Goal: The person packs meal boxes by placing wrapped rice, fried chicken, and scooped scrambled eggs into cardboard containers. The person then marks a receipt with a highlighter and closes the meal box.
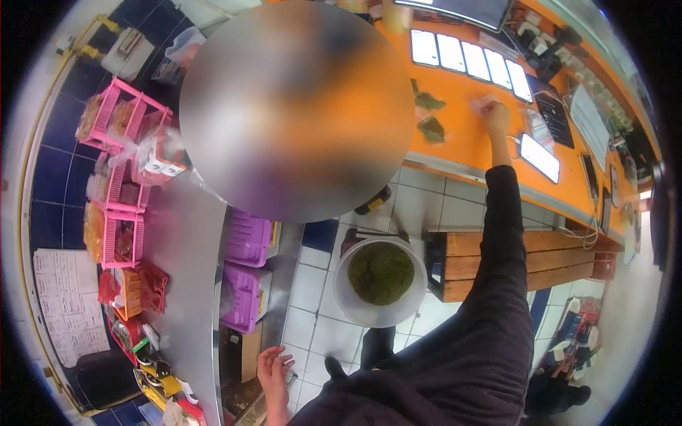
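My right hand (495,116) reaches over the orange counter (455,145), its fingers closed on a small clear plastic bag (483,104). To its left on the counter lie two small bags of green material, an upper one (428,101) and a lower one (431,130). My left hand (274,366) is low beside the metal counter, fingers apart and slightly curled, with nothing in it. Between the counters stands a white bucket (342,287) holding a mound of green material (381,272). A large round blur hides the upper middle of the view.
Several lit phones (476,62) lie in a row at the orange counter's back, another phone (540,157) nearer. Pink baskets (122,241) line the metal counter (188,284); purple crates (241,298) sit below. A wooden bench (462,255) stands right of the bucket.
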Tool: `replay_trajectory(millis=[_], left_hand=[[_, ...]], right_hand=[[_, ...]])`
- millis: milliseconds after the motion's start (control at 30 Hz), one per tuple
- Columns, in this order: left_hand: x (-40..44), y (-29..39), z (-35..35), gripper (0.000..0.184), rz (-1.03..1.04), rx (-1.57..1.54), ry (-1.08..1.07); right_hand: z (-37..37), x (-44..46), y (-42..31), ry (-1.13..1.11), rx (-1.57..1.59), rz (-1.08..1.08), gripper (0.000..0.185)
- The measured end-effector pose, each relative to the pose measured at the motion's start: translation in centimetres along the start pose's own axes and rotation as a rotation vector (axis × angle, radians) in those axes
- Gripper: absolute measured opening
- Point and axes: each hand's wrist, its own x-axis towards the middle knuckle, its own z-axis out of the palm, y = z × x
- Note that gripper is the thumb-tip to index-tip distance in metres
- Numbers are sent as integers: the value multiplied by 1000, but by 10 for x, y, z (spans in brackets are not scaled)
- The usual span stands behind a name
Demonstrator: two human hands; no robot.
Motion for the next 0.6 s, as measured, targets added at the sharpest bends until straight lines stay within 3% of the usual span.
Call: replay_trajectory(millis=[200, 267, 400, 467, 600], left_hand=[[1, -16, -22, 26, 8, -36, 3], [0, -27, -35, 26, 12, -43, 23], [-9, -42, -51, 24, -30, -61, 116], [-11, -42, -50, 24, -57, -47, 147], [-1, -32, -38, 23, -17, -49, 120]], right_hand=[[-13, -7, -23, 61, -251, -104, 17], [-10, -9, -16, 67, -93, -19, 24], [5, -3, -4, 69, -170, 83, 27], [-2, -9, -8, 274, -63, 89, 29], [-46, -21, -51, 478, -160, 74, 23]])
